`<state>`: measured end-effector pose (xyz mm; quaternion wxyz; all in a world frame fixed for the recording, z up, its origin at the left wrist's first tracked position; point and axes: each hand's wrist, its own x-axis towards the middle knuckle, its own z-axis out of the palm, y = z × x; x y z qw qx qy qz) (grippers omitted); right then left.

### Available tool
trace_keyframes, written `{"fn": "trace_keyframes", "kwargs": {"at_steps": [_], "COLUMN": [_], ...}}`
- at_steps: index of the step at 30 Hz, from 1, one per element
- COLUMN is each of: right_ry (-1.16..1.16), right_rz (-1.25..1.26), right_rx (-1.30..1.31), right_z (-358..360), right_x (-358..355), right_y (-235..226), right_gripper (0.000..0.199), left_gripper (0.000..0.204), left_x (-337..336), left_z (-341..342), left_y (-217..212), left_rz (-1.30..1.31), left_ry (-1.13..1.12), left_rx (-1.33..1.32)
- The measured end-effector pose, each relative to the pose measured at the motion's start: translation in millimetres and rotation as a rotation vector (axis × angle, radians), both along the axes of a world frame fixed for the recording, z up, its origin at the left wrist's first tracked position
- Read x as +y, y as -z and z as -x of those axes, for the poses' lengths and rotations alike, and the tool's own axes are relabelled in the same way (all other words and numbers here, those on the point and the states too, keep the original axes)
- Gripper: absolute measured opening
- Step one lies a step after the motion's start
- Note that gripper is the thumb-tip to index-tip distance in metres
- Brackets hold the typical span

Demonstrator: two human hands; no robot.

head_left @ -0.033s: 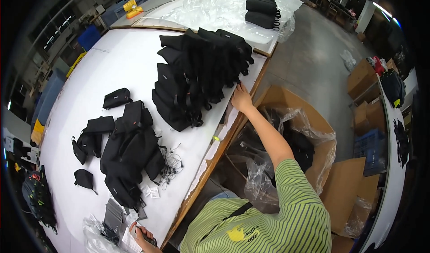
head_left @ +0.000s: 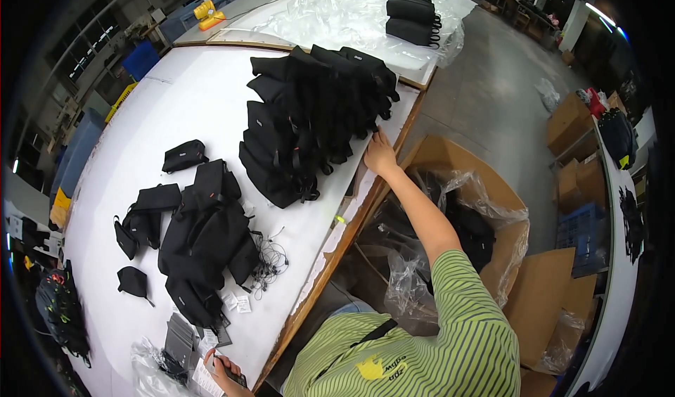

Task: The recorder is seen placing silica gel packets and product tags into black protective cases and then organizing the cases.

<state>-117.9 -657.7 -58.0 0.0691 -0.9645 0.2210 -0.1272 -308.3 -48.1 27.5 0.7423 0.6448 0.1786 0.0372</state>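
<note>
My right hand (head_left: 380, 155) reaches out to the table's right edge, beside a large pile of black fabric bags (head_left: 320, 109). Its fingers lie stretched along the edge, just below the nearest bags, with nothing visible in them. At the bottom of the view, my left hand (head_left: 226, 379) is closed round a small dark thing that I cannot make out. White paper slips (head_left: 206, 381) lie beside that hand, near a stack of grey cards (head_left: 180, 342). A second heap of black bags (head_left: 204, 235) sits further up the table, with thin black cords (head_left: 268, 263) at its right.
Right of the table stands an open cardboard box (head_left: 450, 151) lined with clear plastic, with black items inside. More black pouches (head_left: 413, 18) lie on clear plastic film (head_left: 309, 10) at the far end. Crumpled plastic bags (head_left: 151, 372) sit at lower left. Cartons (head_left: 538, 291) stand at right.
</note>
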Motion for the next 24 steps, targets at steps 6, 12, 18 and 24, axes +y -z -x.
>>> {"fn": "trace_keyframes", "kwargs": {"at_steps": [6, 12, 18, 24], "right_ry": [0.019, -0.145, -0.137, 0.017], "right_rz": [0.148, 0.21, 0.169, -1.503], "right_rx": [0.301, 0.364, 0.246, -0.841], "right_z": [-22, -30, -48, -72], "right_x": [-26, -32, -48, -52], "right_y": [-5, -17, 3, 29], "right_gripper": [0.055, 0.048, 0.047, 0.038], "left_gripper": [0.037, 0.038, 0.038, 0.037], "left_x": [-12, -18, -23, -28], "left_z": [-8, -10, -13, -14], "left_y": [1, 2, 0, -1], "left_rz": [-0.035, -0.027, -0.042, -0.039], "left_ry": [0.021, 0.04, 0.052, 0.043], "left_rx": [0.001, 0.04, 0.073, 0.082]}}
